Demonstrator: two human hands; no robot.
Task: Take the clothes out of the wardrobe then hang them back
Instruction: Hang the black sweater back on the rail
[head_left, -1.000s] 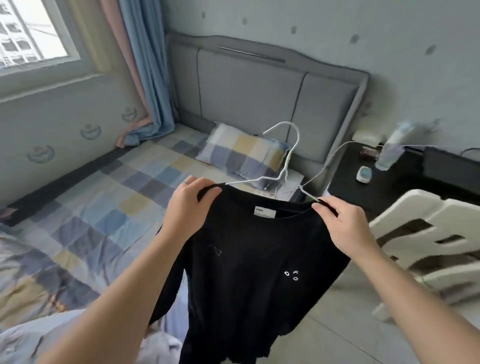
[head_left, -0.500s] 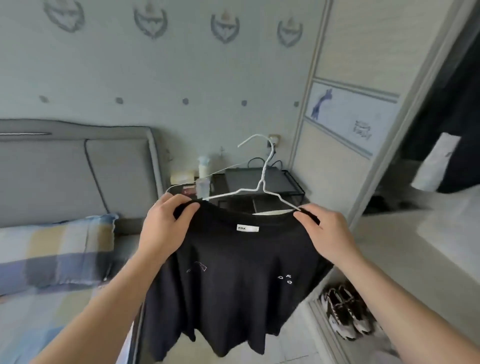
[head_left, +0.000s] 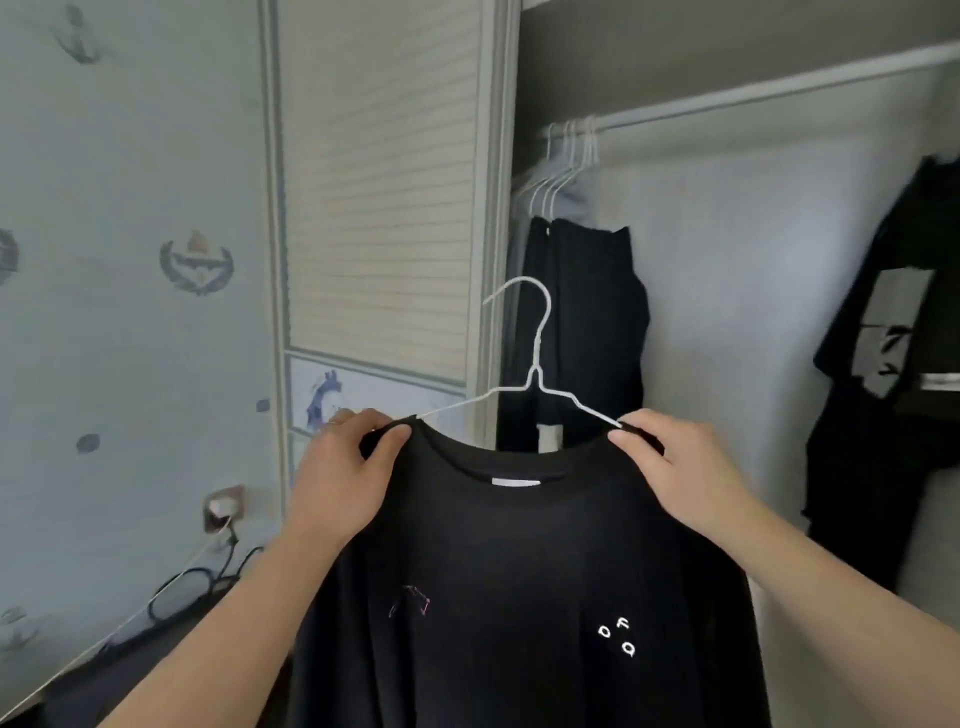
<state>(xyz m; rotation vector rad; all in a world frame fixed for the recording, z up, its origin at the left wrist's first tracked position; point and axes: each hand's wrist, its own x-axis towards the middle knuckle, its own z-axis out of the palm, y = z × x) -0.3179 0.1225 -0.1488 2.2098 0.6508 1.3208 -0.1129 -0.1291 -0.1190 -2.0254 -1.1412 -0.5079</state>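
A black T-shirt (head_left: 519, 582) with small white letters hangs on a white wire hanger (head_left: 537, 358). My left hand (head_left: 343, 473) pinches its left shoulder and my right hand (head_left: 680, 467) pinches its right shoulder, holding it up in front of the open wardrobe. The hanger's hook stands upright, well below the white wardrobe rail (head_left: 769, 93). On the rail hang several white hangers (head_left: 566, 166) with dark clothes (head_left: 582, 332) beneath them.
The wardrobe's sliding door (head_left: 384, 197) stands at the left of the opening. Another black garment (head_left: 893, 374) with a white print hangs at the right. A wall socket (head_left: 223, 506) with cables is low on the left wall.
My view has swung right from the bed and nightstand to the open wardrobe. Both hands have kept their hold on the shirt's shoulders, and the shirt now faces the rail.
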